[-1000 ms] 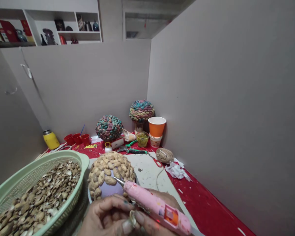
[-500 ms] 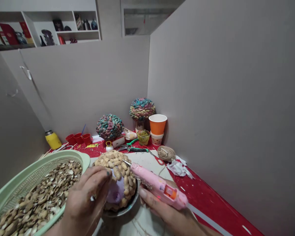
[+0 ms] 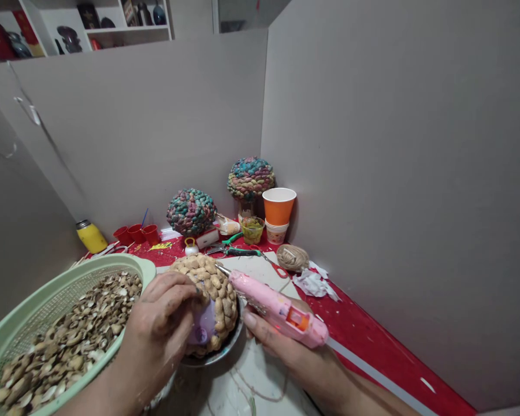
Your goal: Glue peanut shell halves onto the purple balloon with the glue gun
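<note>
My right hand [image 3: 277, 341] grips a pink hot glue gun [image 3: 281, 306], its metal nozzle pointing left at the upper side of a ball covered in peanut shells [image 3: 221, 289]. A bare purple patch [image 3: 204, 323] shows on the ball's near side. The ball rests in a metal bowl [image 3: 225, 355]. My left hand [image 3: 164, 312] is against the ball's left side, fingers bent and pinched together over the edge of the purple patch. What its fingertips hold, if anything, is hidden.
A green basket [image 3: 149, 268] of shell halves stands at the left. Behind are two coloured shell balls [image 3: 191, 211], red cups [image 3: 135, 234], a yellow jar [image 3: 91, 237], pliers [image 3: 242, 252], an orange paper cup [image 3: 279, 207], twine [image 3: 293, 257] and crumpled tissue [image 3: 314, 284]. Grey panels enclose the table.
The view has tilted down slightly. My left hand has drawn its fingers in and pressed them to the ball, where a loose-looking shell showed before. The glue gun stays at the ball.
</note>
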The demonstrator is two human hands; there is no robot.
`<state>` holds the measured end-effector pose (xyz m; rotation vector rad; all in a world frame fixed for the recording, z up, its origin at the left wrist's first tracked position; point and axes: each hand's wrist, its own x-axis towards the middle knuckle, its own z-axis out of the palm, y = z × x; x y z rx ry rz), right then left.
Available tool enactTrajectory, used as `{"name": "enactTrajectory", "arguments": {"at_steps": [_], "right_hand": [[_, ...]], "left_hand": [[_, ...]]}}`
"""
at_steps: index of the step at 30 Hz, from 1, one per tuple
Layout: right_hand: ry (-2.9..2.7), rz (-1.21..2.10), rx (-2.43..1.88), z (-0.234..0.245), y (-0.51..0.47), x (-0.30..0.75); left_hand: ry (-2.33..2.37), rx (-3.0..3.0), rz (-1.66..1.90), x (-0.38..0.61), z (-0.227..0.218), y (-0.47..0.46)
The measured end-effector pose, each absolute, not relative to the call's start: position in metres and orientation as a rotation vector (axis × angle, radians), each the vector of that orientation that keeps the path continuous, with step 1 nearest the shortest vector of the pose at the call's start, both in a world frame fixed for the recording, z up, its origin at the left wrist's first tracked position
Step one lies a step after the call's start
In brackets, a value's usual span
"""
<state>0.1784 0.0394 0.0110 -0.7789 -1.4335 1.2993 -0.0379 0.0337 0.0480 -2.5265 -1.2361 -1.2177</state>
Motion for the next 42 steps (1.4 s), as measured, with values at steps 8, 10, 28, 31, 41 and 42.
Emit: {"name": "enactTrajectory", "arguments": {"at_steps": [8, 10, 28, 31, 41, 42], "right_hand": [[-1.414, 1.382, -0.672, 0.010, 0.042, 0.179], [-1.428, 1.376, -0.681, 0.007, 0.042, 0.180], [-1.363, 1.342, -0.844, 0.009, 0.042, 0.176], [-1.333, 1.381, -0.854, 0.008, 0.041, 0.176], [-1.245, 1.333, -0.976, 0.009, 0.035, 0.173], [-1.236, 1.339, -0.985, 0.008, 0.035, 0.174]], "left_hand": [[-1.184, -2.415, -1.247, -0.037, 0.042, 0.038], [-1.161, -2.399, -1.210, -0.038, 0.039, 0.040], [-1.209, -2.290, -1.236, -0.036, 0.032, 0.043], [-1.218, -2.257, -1.220, -0.036, 0.032, 0.041], [-1.213, -2.276, -1.178, -0.035, 0.032, 0.038], [-1.208, -2.268, -1.180, -0.035, 0.032, 0.038]]}}
